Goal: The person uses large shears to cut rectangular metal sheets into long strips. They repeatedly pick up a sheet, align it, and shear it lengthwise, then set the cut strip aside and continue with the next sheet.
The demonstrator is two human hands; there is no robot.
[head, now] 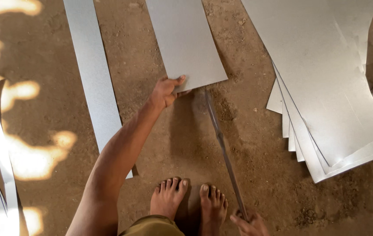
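The left hand (167,91) pinches the near left corner of one grey metal sheet (184,41), thumb on top and fingers underneath, so its grip is closed on that sheet; the sheet runs away from the hand toward the far edge of view, over the dirt floor (247,131). The right hand (248,223), at the near edge and partly cut off, is closed around the lower end of one long thin metal rod (222,148), which slants up from that grip until its far end lies just beside the held corner. Left of the left hand lies one long narrow metal strip (96,83). Well to the right lies a fanned stack of metal sheets (326,100), about five edges showing. Two bare feet (188,201) stand between the two hands.
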